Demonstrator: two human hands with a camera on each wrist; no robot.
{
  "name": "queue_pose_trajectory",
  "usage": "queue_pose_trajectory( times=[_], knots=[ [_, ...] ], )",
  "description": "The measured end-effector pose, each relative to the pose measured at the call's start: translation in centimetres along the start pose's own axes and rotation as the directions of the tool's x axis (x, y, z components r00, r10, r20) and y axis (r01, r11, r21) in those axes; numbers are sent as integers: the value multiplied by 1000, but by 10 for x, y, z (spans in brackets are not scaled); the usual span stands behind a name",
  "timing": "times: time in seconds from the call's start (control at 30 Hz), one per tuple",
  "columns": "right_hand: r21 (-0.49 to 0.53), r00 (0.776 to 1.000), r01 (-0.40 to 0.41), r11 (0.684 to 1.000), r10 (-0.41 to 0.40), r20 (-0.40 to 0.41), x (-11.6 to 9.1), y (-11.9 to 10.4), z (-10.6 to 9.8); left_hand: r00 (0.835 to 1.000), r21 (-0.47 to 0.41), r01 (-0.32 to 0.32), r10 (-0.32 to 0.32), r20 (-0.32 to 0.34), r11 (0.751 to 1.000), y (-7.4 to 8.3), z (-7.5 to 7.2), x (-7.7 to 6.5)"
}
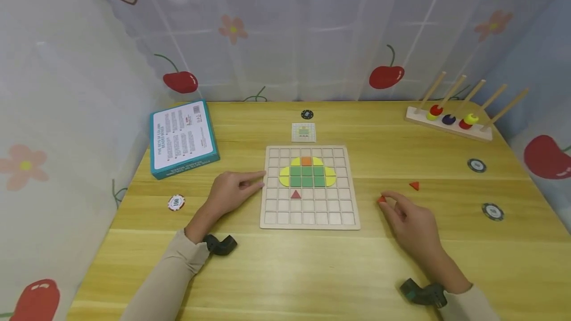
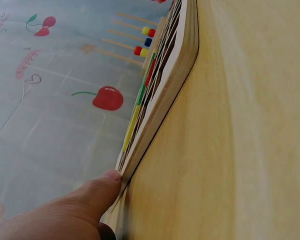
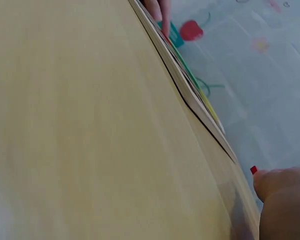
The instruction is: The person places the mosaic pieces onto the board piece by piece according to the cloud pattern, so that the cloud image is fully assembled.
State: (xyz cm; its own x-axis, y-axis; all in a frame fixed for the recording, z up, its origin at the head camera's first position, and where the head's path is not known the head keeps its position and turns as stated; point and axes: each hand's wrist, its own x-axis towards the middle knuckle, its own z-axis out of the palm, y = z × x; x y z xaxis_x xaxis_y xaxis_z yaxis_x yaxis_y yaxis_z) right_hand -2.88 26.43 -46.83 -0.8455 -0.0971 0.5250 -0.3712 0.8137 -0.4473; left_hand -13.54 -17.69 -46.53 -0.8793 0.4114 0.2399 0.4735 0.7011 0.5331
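A square wooden grid board (image 1: pixel 277 217) lies on the table, bearing green square tiles (image 1: pixel 307 171), an orange square tile (image 1: pixel 306 161), yellow curved tiles (image 1: pixel 330 176) and one red triangle tile (image 1: pixel 296 194). My left hand (image 1: pixel 230 192) touches the board's left edge with thumb and index finger stretched out. In the left wrist view the thumb (image 2: pixel 102 192) rests against that edge. To the right of the board, my right hand (image 1: pixel 412 224) pinches a small red-orange triangle tile (image 1: pixel 381 199) between thumb and index finger. Another such triangle (image 1: pixel 415 186) lies on the table beyond this hand.
Behind the board lie a small pattern card (image 1: pixel 304 132) and a black chip (image 1: pixel 307 114). A teal box (image 1: pixel 184 137) sits back left, a red-and-white chip (image 1: pixel 176 202) nearer. A peg stand (image 1: pixel 450 124) with beads is back right; two dark chips (image 1: pixel 477 165) lie before it.
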Motion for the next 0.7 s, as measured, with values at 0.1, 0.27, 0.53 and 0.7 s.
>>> queue_pose_trajectory(
  times=[0.1,0.27,0.53,0.7],
  knots=[
    [30,996,83,996,-81,-48,7,-9,13,1000,-3,1,-1,-6,1000,2,0,0],
    [122,991,127,984,-120,-58,21,-43,44,1000,-1,0,0,-7,1000,2,-1,-1],
    [107,973,220,970,-226,52,34,-98,87,1000,2,-4,4,-3,1000,0,0,0],
    [86,983,131,988,-141,116,44,-108,96,1000,-5,-7,7,-4,1000,0,0,0]
  ],
)
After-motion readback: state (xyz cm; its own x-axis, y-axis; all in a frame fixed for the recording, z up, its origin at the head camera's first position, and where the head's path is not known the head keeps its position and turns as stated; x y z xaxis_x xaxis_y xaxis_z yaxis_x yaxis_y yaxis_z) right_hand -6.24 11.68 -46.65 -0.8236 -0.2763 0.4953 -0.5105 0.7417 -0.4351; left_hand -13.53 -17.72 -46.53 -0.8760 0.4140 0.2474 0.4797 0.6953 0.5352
